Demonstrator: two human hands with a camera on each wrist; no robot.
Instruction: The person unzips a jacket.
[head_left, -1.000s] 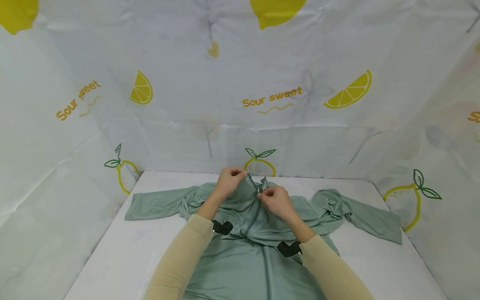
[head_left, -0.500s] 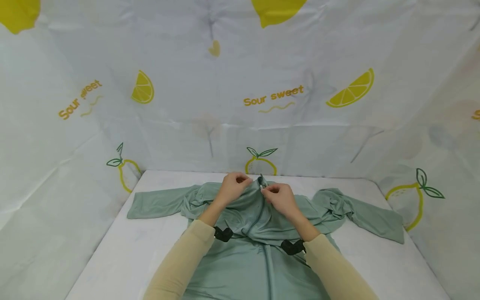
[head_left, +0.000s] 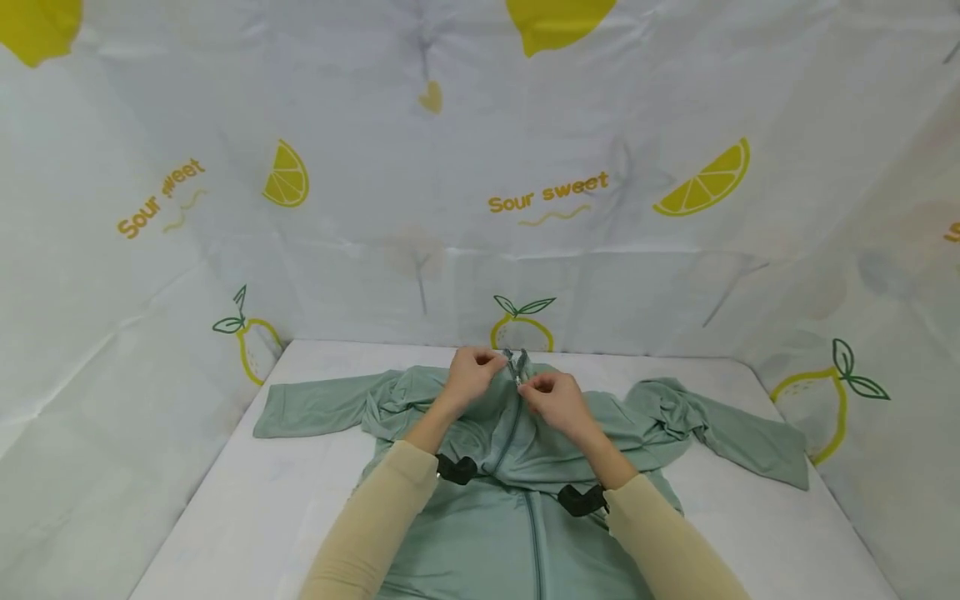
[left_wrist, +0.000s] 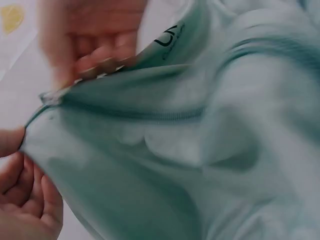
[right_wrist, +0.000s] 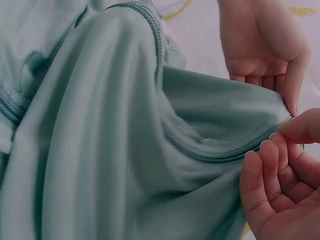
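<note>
A sage-green zip-up jacket (head_left: 472, 533) lies across the table, its upper front lifted toward the collar. At the top of its zipper (right_wrist: 210, 159), my left hand (head_left: 471, 375) pinches one collar edge between thumb and fingertips. Beside it, my right hand (head_left: 553, 398) pinches the metal zipper pull (left_wrist: 51, 98) just below the collar's end. Above the pull, the two collar edges part in a small V. In the left wrist view, the closed teeth run on from the pull, and dark lettering (left_wrist: 169, 42) shows on the inner fabric.
The jacket's sleeves stretch sideways, one sleeve (head_left: 315, 407) to the left and the other sleeve (head_left: 750, 442) to the right. Under the garment is a white table (head_left: 225, 500). A lemon-print curtain (head_left: 360, 275) rises behind the table and along both sides.
The collar ends, close together half a second ago, now spread into a V. My left hand has come slightly lower and right over the second. My right hand and the pull shift only slightly.
</note>
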